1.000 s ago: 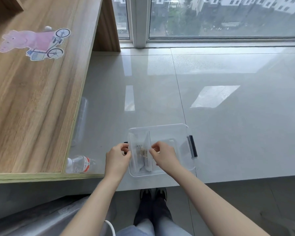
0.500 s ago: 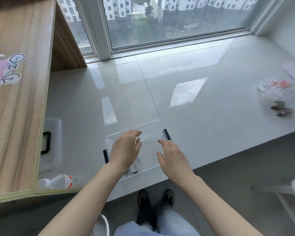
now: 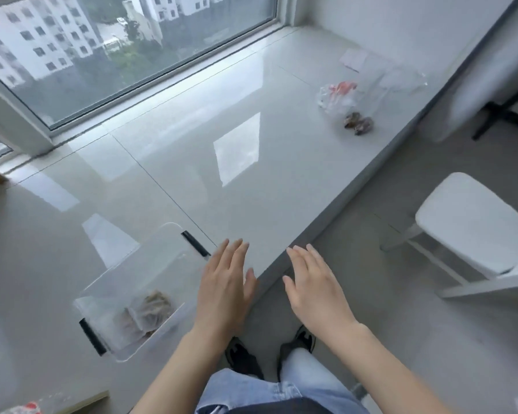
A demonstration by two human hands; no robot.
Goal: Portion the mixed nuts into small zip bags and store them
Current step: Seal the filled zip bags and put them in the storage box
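I see small zip bags of nuts (image 3: 145,312) lying flat in the clear box (image 3: 150,264); the big nut bag (image 3: 349,107) sits far off on the counter (image 3: 251,174), crumpled.

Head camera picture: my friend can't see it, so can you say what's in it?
Two open, empty hands, left and right, hover at a grey ledge by a window. A clear box at left holds bagged nuts; a plastic bag of nuts lies far right.

A: Tally? Hands?
B: Two: left hand (image 3: 225,289), right hand (image 3: 314,289).
A: Containers?
B: One clear box (image 3: 138,264). One loose plastic bag (image 3: 340,98). One white chair (image 3: 473,225).
A: Shoes?
B: Two.
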